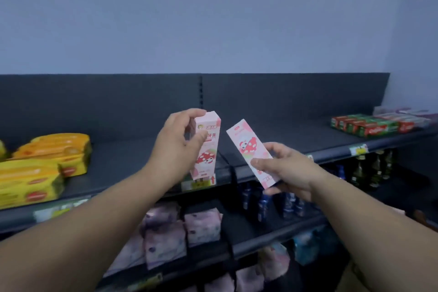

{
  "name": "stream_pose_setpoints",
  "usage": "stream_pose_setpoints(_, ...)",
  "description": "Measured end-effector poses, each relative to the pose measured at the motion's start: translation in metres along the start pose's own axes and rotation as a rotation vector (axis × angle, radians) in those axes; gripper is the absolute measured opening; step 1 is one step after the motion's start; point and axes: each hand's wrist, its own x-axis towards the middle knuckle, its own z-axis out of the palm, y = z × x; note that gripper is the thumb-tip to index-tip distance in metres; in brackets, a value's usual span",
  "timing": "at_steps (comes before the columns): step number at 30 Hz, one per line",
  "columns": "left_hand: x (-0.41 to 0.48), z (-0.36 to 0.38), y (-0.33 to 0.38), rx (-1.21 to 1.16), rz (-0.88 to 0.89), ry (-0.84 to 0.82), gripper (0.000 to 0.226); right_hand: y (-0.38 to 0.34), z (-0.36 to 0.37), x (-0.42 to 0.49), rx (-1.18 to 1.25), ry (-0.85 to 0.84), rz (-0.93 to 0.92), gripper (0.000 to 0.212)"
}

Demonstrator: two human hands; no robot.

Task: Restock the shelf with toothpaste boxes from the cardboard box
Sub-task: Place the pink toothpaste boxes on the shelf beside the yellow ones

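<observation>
My left hand (pixel 176 143) grips an upright pink toothpaste box (pixel 208 161) near its top, over the front edge of the dark top shelf (pixel 132 159). Whether its lower end touches the shelf I cannot tell. My right hand (pixel 288 168) holds a second pink toothpaste box (pixel 246 142) by its lower end, tilted with its top leaning left. The two boxes are apart, side by side. A corner of the cardboard box (pixel 350 277) shows at the bottom right.
Yellow and orange packs (pixel 42 168) lie on the top shelf's left. Red and green toothpaste boxes (pixel 369 125) lie flat at its right end. Lower shelves hold pink tissue packs (pixel 184 232), dark blue bottles (pixel 267 201) and green bottles (pixel 372 168).
</observation>
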Motion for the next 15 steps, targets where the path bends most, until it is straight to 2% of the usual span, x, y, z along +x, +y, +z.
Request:
stream_pose_setpoints(7, 0.005, -0.131, -0.064, 0.058, -0.069, 0.157, 0.034, -0.048, 0.128, 0.044, -0.208, -0.008, -0.104, 0.031)
stream_pose_setpoints(11, 0.012, -0.177, -0.09, 0.08, -0.162, 0.229, 0.032, -0.065, 0.175, 0.071, -0.392, 0.069, -0.229, 0.03)
stream_pose_setpoints(15, 0.024, -0.199, -0.11, 0.083, -0.209, 0.314, 0.03, -0.081, 0.198, 0.098, -0.544, 0.099, -0.344, 0.039)
